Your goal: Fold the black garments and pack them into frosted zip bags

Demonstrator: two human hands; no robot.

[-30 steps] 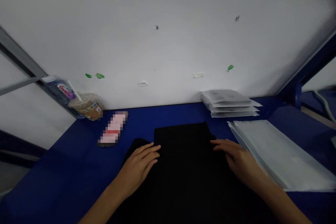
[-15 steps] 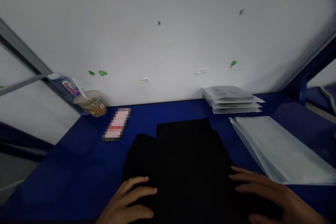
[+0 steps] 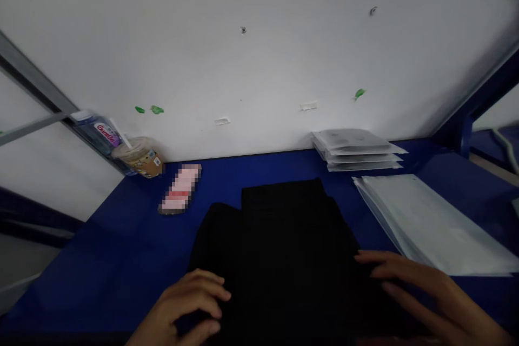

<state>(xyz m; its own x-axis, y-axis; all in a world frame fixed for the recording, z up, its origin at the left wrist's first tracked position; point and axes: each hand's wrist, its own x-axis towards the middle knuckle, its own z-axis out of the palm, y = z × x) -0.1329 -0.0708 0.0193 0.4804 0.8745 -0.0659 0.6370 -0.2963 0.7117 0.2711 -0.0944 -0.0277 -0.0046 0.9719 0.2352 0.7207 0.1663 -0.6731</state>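
Observation:
A black folded garment (image 3: 279, 259), perhaps clothing of dark cloth, lies in front of me with a narrower flat part at its far end. At its left edge rests my left hand (image 3: 188, 305), fingers bent and thumb apart from them, with a gap of blue between. My right hand (image 3: 430, 292) touches the garment's right edge with fingers stretched out and the thumb lower down. Neither hand visibly grips the cloth. The near end of the garment runs out of view, and its dark surface hides the folds.
On the blue table (image 3: 121, 259) lie a blurred pink phone-like object (image 3: 181, 189), a stack of packed plastic bags (image 3: 352, 146) and flat frosted bags (image 3: 433, 227). A drink cup with a straw (image 3: 141, 159) and a bottle (image 3: 97, 130) stand at the back left. A white wall (image 3: 275, 65) rises behind.
My left hand has slid a little left and its fingers are more bent. The right hand's fingers have drawn closer together, with the thumb higher. The view has shifted slightly.

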